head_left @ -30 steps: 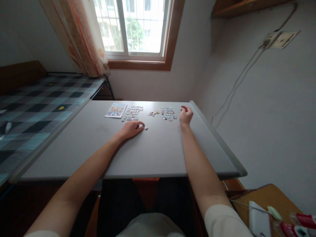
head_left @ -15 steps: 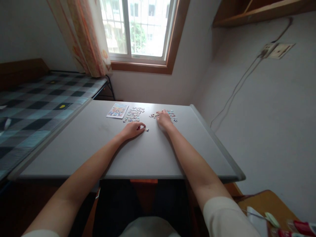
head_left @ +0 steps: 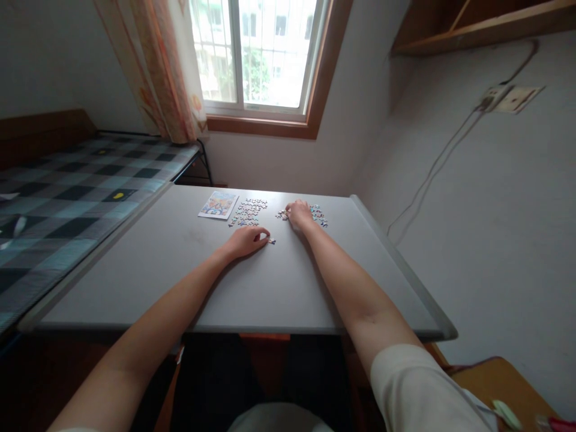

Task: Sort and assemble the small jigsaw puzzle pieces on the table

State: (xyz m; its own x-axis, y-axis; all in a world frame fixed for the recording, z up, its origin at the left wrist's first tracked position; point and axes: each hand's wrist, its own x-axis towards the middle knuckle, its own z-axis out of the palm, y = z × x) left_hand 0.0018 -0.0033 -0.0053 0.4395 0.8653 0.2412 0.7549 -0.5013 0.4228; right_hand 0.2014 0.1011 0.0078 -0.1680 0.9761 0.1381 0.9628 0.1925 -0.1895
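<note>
On the grey table [head_left: 180, 288], my left hand [head_left: 246, 241] rests with thumb and fingers curled together beside a small puzzle piece [head_left: 272, 241], its fingertips at the piece's left edge. My right hand [head_left: 299, 214] lies over the right-hand group of puzzle pieces [head_left: 318, 215], fingers bent down; what is under its fingertips is hidden. Several loose pieces [head_left: 282, 214] show just left of it. Another group of puzzle pieces [head_left: 249, 212], in rough rows, lies beyond my left hand. A colourful picture card [head_left: 218, 205] is flat to the left of that group.
A bed with a checked cover [head_left: 148, 159] stands left of the table. Beyond the table are a window [head_left: 256, 60] and a curtain [head_left: 157, 78]. A wooden stool or chair [head_left: 499, 384] with small items is at the lower right.
The whole view has shifted slightly, with things appearing a little lower and further right. Both hands stay at nearly the same places on the table.
</note>
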